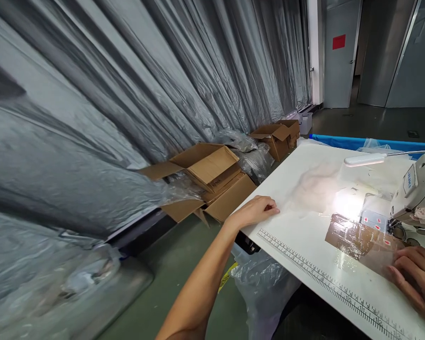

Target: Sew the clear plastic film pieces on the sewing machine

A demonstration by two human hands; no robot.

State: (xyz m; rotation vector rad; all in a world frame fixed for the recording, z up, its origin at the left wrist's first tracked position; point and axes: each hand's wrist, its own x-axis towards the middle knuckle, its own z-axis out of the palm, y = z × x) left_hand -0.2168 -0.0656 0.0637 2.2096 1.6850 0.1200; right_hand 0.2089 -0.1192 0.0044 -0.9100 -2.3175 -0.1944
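Observation:
My left hand (255,210) rests on the left edge of the white sewing table (304,236), its fingers curled over the edge of a thin, nearly see-through white fabric (315,189). My right hand (416,276) lies at the lower right, fingers spread flat on a clear plastic piece (357,238) that runs toward the needle of the white sewing machine (416,189). A small lamp (364,159) throws bright light onto the table by the machine.
A printed ruler (326,278) runs along the table's front edge. Open cardboard boxes (205,179) and plastic bags sit on the green floor along a grey plastic curtain (127,94). A clear plastic bag (262,283) hangs under the table. A grey door (340,52) stands at the back.

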